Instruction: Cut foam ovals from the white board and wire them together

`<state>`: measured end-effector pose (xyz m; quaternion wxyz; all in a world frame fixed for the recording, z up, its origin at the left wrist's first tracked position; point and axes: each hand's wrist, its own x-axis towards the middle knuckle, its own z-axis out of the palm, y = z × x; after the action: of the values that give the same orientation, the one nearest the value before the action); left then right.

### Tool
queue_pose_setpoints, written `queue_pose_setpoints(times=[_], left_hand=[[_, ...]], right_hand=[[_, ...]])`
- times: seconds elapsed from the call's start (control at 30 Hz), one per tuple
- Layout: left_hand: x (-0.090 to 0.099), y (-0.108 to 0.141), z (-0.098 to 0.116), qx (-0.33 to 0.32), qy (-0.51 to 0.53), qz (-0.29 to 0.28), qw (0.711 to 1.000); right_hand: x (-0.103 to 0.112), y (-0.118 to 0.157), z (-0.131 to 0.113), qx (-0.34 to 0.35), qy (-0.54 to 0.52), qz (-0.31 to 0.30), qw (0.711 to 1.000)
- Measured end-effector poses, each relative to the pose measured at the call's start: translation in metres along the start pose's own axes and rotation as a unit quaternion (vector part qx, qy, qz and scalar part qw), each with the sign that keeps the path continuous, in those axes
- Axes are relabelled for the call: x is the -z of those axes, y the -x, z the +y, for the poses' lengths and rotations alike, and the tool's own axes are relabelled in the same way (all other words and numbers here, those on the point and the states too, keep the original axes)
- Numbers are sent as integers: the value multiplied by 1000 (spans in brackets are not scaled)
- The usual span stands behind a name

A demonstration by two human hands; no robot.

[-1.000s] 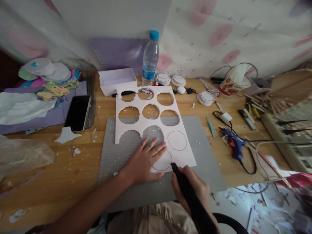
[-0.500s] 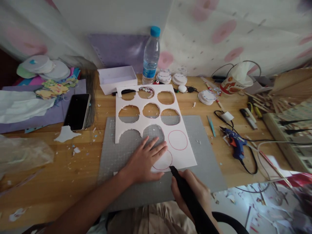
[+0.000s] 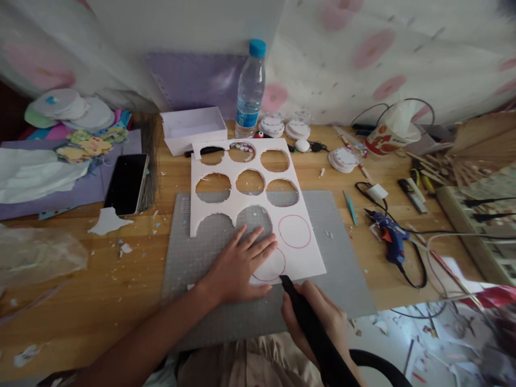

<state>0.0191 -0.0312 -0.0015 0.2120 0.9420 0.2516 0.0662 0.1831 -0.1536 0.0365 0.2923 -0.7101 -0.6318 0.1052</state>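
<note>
A white board (image 3: 310, 263) with rows of round holes and two circles drawn in red lies partly on the grey cutting mat (image 3: 346, 293). My left hand (image 3: 242, 266) lies on its lower part with the fingers spread, covering some of one red circle. My right hand (image 3: 318, 317) is wrapped round a thick black tool (image 3: 308, 322). The tool's tip touches or nearly touches the board's front edge, at the lower right of the partly covered circle. Whether the tip is in the board cannot be made out.
Behind the board stand a water bottle (image 3: 250, 91) and a white open box (image 3: 195, 129). A phone (image 3: 126, 184) lies left. To the right are tweezers (image 3: 350, 208), a blue glue gun (image 3: 390, 236), cables and a tissue tub (image 3: 391, 137).
The view has shifted very slightly. The tool's tip and my right hand have moved a tiny bit to the left; my left hand stays in place.
</note>
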Motion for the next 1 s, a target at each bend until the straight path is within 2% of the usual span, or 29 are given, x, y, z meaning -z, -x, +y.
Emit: queue_pose_setpoints(times=[0.13, 0.27, 0.63, 0.77, 0.83, 0.93, 1.0], left_hand=[[-1, 0, 0, -1, -5, 2, 1000], [-3, 0, -1, -7, -14, 11, 1000], [-1, 1, 0, -14, -27, 21, 999], [-1, 1, -1, -14, -22, 19, 999], [-2, 1, -1, -13, -18, 17, 1000], [-2, 1, 0, -10, -18, 16, 1000], [0, 1, 0, -12, -22, 14, 1000]], right_hand=[[-6, 1, 0, -16, 8, -11, 1000], [-13, 1, 2, -3, 20, -23, 1000], [-16, 1, -10, 15, 76, -9, 997], [-19, 1, -12, -13, 85, -9, 996], [-16, 2, -12, -23, 79, -13, 996], [-1, 2, -8, -40, -1, -19, 999], [12, -1, 0, -42, -64, 24, 997]])
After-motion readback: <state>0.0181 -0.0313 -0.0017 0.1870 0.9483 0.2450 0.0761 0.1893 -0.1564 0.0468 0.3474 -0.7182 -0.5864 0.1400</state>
